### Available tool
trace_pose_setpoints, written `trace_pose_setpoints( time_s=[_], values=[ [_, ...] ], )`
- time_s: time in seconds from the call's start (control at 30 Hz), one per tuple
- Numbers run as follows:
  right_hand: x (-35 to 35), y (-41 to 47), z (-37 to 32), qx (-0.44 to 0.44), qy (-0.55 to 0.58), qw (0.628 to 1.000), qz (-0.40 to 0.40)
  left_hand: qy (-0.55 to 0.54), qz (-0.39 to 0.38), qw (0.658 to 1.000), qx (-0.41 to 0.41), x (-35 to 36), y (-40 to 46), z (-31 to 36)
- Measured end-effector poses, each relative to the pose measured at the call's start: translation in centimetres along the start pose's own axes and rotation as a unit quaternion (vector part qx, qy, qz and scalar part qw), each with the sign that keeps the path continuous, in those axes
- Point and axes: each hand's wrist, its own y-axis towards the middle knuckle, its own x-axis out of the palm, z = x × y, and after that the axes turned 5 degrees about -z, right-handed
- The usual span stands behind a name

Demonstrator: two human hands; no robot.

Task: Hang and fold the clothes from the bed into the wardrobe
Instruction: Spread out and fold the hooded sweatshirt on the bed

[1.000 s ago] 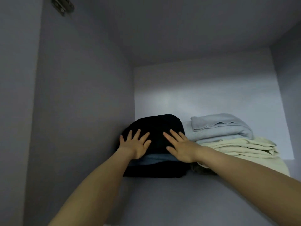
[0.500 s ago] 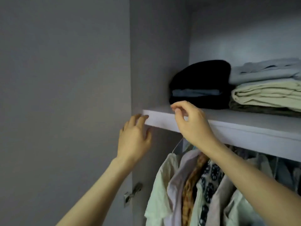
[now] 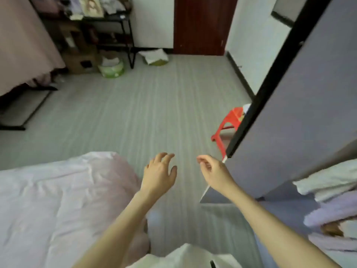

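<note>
Both hands empty, left hand (image 3: 160, 175) fingers loosely spread, right hand (image 3: 213, 171) loosely curled; open wardrobe door (image 3: 301, 105) near right could catch the right arm.

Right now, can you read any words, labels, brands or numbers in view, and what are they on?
No text is readable.
Framed picture on the black shelf: markings too blurred to read.
Green tub on the floor: pale marks, too small to read.
Cardboard boxes: no legible print.
</note>
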Motion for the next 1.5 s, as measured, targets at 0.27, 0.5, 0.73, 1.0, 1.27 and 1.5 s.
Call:
trace_pose_setpoints(
  time_s=[0.27, 0.5, 0.73, 1.0, 1.27, 1.5],
  values=[
    [15.7, 9.5, -9.2, -0.046, -0.033, 0.971, -0.231, -0.042, 0.041, 0.97, -0.235, -6.6, -3.0, -17.5],
    [20.9, 22.2, -11.8, -0.041, -0.066, 0.949, -0.305, -0.093, 0.085, 0.948, -0.292, -8.8, 3.8, -23.6],
    [21.5, 41.1, -14.6, -0.074, -0.1, 0.928, -0.35, -0.117, 0.151, 0.921, -0.339, -14.0, 20.5, -28.3],
    [22.4, 60.0, -22.6, -0.122, -0.107, 0.921, -0.353, -0.125, 0.191, 0.913, -0.338, -22.2, 36.5, -32.0],
    [30.3, 72.6, -32.0, -0.184, -0.106, 0.895, -0.392, -0.125, 0.242, 0.886, -0.375, -29.3, 44.7, -42.9],
    [41.3, 79.2, -45.2, -0.257, -0.122, 0.848, -0.448, -0.136, 0.338, 0.823, -0.437, -37.8, 45.6, -54.3]
  ],
)
